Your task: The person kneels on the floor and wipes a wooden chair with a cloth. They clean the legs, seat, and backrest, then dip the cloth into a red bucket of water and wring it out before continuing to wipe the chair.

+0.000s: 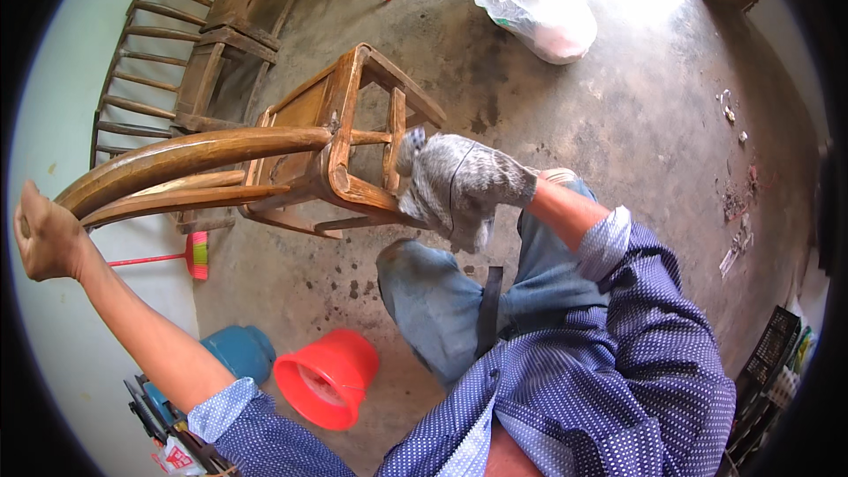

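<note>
A wooden chair (331, 146) is tipped in front of me, its seat frame and leg ends turned towards me. At the far left, my left hand (50, 232) is closed around the top end of its curved backrest. A mottled grey cloth (464, 179) covers my right hand, and only the wrist (548, 195) shows bare. That cloth presses against the chair's lower frame near a stretcher (393, 139). The fingers under it are hidden.
Another slatted wooden chair or bench (218, 40) stands along the wall. A red bucket (361, 358) with liquid, a blue gas cylinder (248, 351) and a broom (197, 255) are at left. White plastic bags (536, 6) lie ahead; litter (735, 202) is at right.
</note>
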`<move>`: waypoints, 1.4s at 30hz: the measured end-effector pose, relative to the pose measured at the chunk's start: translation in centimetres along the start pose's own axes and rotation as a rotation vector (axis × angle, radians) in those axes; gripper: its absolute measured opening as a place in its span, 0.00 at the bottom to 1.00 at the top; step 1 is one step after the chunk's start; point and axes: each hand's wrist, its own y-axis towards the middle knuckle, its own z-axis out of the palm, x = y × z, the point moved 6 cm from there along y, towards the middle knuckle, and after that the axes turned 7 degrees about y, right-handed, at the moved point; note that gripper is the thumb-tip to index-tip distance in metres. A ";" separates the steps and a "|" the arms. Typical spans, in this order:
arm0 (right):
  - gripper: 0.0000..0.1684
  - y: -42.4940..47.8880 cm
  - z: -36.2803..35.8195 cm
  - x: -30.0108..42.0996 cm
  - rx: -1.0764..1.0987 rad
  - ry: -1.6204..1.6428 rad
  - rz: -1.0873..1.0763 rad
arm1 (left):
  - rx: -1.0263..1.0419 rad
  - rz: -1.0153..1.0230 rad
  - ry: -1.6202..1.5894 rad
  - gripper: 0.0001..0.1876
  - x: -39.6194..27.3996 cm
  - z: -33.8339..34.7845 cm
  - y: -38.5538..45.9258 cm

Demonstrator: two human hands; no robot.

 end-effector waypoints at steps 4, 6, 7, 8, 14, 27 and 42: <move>0.14 2.2 5.5 8.7 -0.339 -0.123 -0.242 | -0.021 0.002 0.115 0.23 -0.1 -0.5 0.5; 0.14 4.3 7.2 7.0 -0.358 -0.179 -0.407 | -0.013 -0.021 0.087 0.24 -0.5 0.6 -0.2; 0.14 4.7 7.5 5.6 -0.362 -0.222 -0.445 | -0.020 -0.019 0.133 0.24 0.2 0.9 0.2; 0.14 5.0 7.7 4.0 -0.368 -0.265 -0.482 | -0.024 -0.014 0.177 0.24 2.2 1.4 1.4; 0.05 -0.2 9.7 -3.7 -0.563 -0.007 -0.246 | -0.007 -0.048 0.290 0.22 7.5 0.8 4.2; 0.07 -0.3 0.9 -2.8 -0.597 -1.305 -0.183 | -0.036 -0.066 0.448 0.25 11.0 -2.7 3.6; 0.20 3.8 5.2 -4.0 -0.952 -0.783 -0.427 | -0.008 -0.122 0.538 0.28 12.6 -6.2 0.9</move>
